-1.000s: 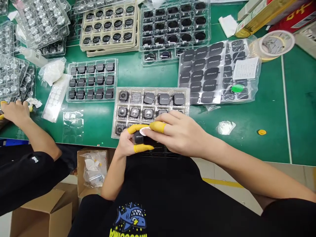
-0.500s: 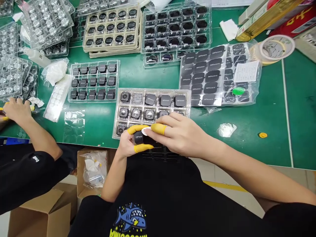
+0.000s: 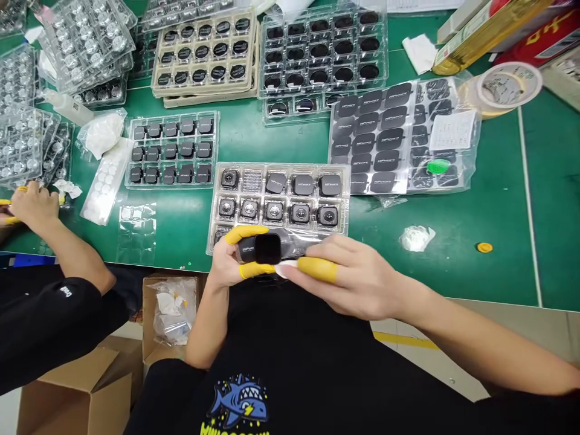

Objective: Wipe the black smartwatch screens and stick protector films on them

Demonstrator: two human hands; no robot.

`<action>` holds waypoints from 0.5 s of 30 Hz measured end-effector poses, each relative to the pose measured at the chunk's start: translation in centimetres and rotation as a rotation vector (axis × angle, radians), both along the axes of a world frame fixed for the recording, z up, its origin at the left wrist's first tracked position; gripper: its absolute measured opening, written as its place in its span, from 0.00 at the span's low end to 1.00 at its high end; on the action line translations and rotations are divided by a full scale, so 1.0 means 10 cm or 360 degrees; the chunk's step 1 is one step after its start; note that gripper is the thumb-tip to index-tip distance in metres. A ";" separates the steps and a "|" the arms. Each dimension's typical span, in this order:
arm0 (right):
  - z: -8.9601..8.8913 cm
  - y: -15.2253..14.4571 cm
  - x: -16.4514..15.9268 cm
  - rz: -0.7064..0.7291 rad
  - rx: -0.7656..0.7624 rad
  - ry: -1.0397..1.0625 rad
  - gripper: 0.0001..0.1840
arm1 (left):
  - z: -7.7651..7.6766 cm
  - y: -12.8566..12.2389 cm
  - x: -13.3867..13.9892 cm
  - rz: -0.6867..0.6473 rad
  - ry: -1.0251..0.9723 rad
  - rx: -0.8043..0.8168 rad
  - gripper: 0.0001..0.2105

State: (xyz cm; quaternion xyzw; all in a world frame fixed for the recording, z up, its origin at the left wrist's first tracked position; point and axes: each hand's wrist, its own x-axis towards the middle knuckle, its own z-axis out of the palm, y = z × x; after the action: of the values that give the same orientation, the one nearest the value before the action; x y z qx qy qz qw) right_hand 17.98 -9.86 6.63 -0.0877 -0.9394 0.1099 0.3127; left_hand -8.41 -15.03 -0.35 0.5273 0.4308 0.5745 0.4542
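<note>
My left hand (image 3: 229, 260), in yellow finger cots, grips a small black square-faced piece (image 3: 268, 248) between thumb and index finger. A dark strip of film with white lettering (image 3: 247, 249) lies behind the piece in the same grip, and its shiny part reaches right toward my other hand. My right hand (image 3: 353, 275), also wearing a yellow cot, is closed on a white wipe (image 3: 286, 267) just below and right of the piece. Beyond both hands is a plastic tray (image 3: 211, 226) holding black watch cases (image 3: 274, 209), some face down; its front row is partly hidden.
A tray of black squares (image 3: 170, 150) stands at left. Sheets of black labels (image 3: 379, 140) in plastic lie at right, near a tape roll (image 3: 510, 86). Lens trays (image 3: 322, 49) line the back. A co-worker's hand (image 3: 35, 205) works at far left. A yellow cot (image 3: 484, 248) lies at right.
My right hand has moved right and slightly down with the wipe, uncovering the piece's black face and more of the tray. My left hand has shifted slightly left.
</note>
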 end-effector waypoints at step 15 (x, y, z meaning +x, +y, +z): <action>0.04 0.18 -0.14 -0.0119 -0.0096 -0.0013 0.20 | 0.04 -0.04 0.07 -0.0091 -0.0022 -0.0094 0.35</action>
State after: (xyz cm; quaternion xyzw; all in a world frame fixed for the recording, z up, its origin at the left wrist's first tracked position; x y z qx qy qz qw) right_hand 16.59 -8.02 7.07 -0.1326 -0.9330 0.1260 0.3099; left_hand -7.71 -15.45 0.00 0.5218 0.4293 0.5518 0.4888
